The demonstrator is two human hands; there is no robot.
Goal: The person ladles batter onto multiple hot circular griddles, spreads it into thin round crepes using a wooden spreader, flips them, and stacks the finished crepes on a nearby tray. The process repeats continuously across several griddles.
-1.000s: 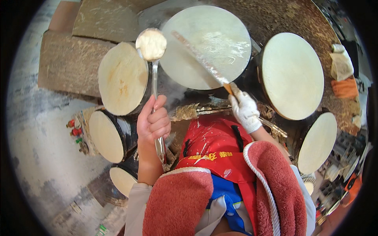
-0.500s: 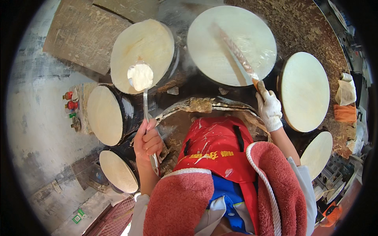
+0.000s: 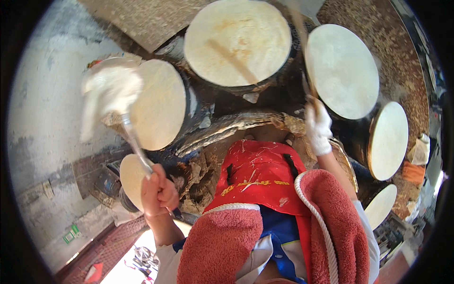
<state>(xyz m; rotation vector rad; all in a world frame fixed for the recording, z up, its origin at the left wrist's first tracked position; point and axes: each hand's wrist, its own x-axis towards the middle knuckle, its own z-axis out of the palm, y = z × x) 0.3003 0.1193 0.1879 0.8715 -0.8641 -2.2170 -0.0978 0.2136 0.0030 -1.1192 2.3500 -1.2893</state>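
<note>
— What's the ladle (image 3: 111,92) like?
— Long metal handle, bowl heaped with white batter, blurred, raised over the left pale round griddle (image 3: 158,109).
— And the thin stick (image 3: 302,57)?
— Tilted, blurred, between 2 upper griddles.

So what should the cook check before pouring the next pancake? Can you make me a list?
1. Ladle gripped firmly: ok, the bare left hand is closed around its handle.
2. Ladle loaded with batter: ok, a pale white mass sits on it, though blurred by motion.
3. Ladle over a griddle: ok, it hangs by the edge of the left round griddle.
4. Long thin stick in hand: ok, the gloved right hand holds its lower end; the rest is blurred.
5. Middle griddle covered: ok, a pale round sheet with faint browning fills it.
6. Whether that sheet is cooked through: cannot tell.
</note>
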